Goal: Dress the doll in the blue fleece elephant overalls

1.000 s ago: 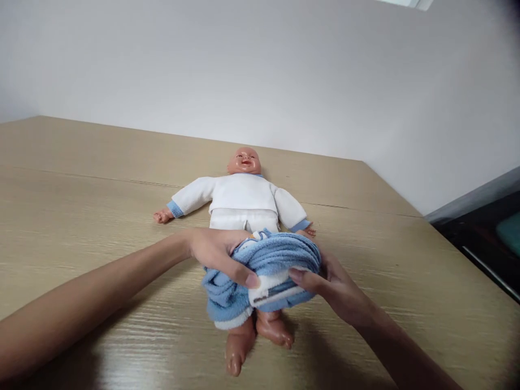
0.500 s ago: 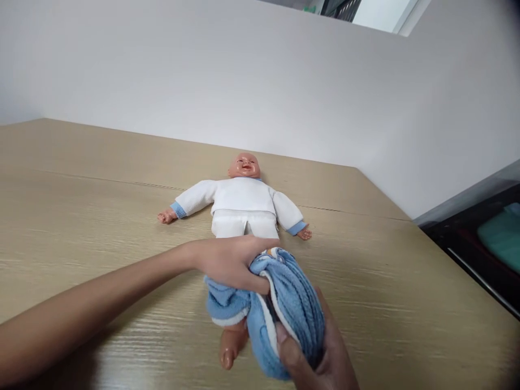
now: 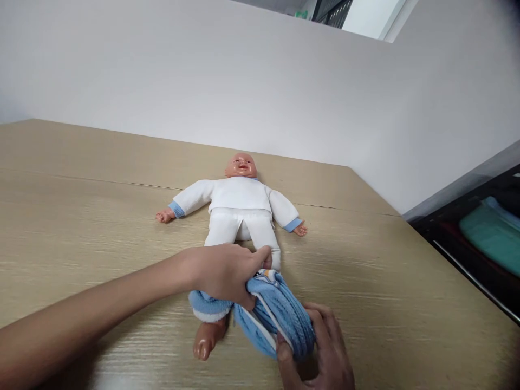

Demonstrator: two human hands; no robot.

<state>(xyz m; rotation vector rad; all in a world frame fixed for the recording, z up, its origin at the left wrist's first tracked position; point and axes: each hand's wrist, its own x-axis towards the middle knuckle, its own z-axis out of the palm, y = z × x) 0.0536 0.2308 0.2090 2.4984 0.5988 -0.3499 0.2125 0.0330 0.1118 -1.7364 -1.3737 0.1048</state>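
Note:
A baby doll (image 3: 239,203) in a white top and white leggings lies on its back on the wooden table (image 3: 81,216), head away from me. Bunched blue fleece trousers (image 3: 272,314) with white trim sit around its lower legs. My left hand (image 3: 223,271) is closed on the upper edge of the bunched trousers near the doll's knees. My right hand (image 3: 320,352) grips the lower right part of the same blue bundle from below. One bare doll foot (image 3: 206,342) sticks out under the fabric.
A white wall (image 3: 203,81) rises behind the table. The table's right edge runs diagonally at the right, with a dark shelf or crate (image 3: 479,238) beyond it holding green cloth (image 3: 493,233).
The blue trousers have slid down the doll's legs toward its feet, baring the white leggings. Both hands moved toward me with the bundle.

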